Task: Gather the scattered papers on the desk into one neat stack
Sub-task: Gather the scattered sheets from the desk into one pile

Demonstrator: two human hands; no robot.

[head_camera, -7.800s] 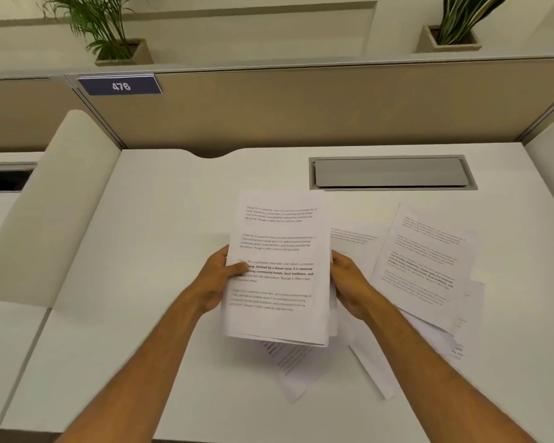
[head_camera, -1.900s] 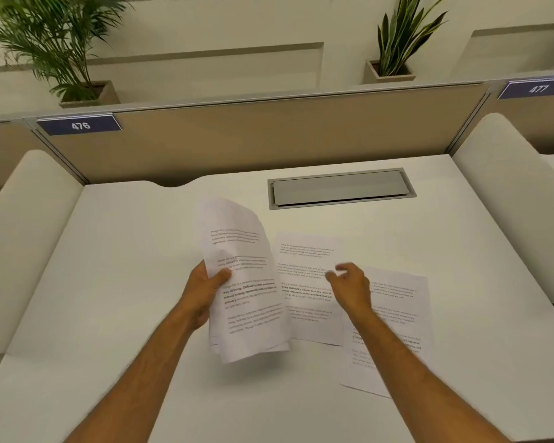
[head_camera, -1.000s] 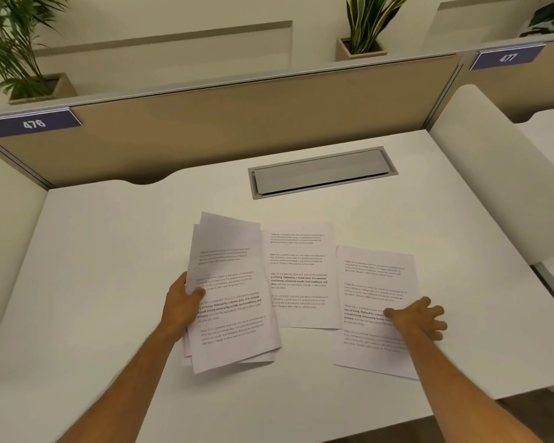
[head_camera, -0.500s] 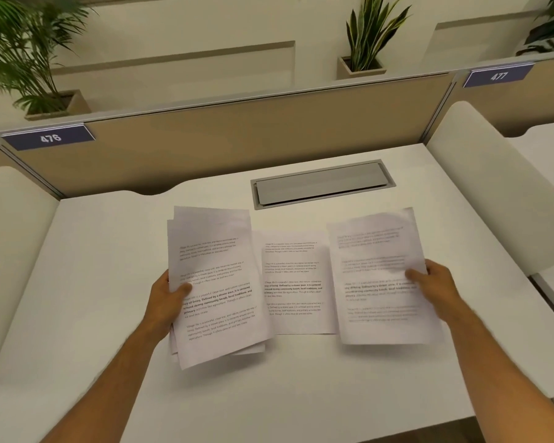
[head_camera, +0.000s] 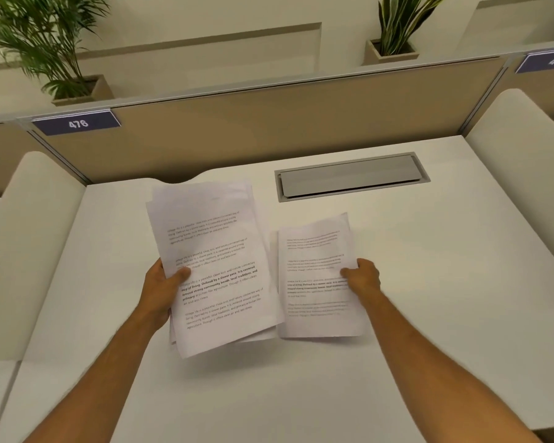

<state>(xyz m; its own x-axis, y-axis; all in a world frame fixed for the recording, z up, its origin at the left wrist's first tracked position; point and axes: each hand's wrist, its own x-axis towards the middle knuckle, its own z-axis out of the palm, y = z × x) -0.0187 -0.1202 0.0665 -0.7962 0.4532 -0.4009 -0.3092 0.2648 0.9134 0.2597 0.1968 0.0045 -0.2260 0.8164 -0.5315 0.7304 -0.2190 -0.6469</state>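
My left hand [head_camera: 163,292] grips the left edge of a loose stack of printed papers [head_camera: 215,266], held tilted a little above the white desk [head_camera: 429,282]; its sheets are fanned and uneven. My right hand [head_camera: 363,278] pinches the right edge of a single printed sheet [head_camera: 314,302] just right of the stack. That sheet is low over the desk. A thin strip of another sheet [head_camera: 273,251] shows under its left edge; the remainder is hidden.
A grey cable-tray lid [head_camera: 349,179] is set into the desk behind the papers. A tan partition [head_camera: 269,116] closes the back. Rounded white dividers stand at the left [head_camera: 29,235] and right [head_camera: 518,161]. Potted plants sit on the ledge beyond.
My right hand has carried its sheet leftward, from the right side of the desk to over the middle sheet. The left hand's stack stays held, now raised and tilted slightly more.
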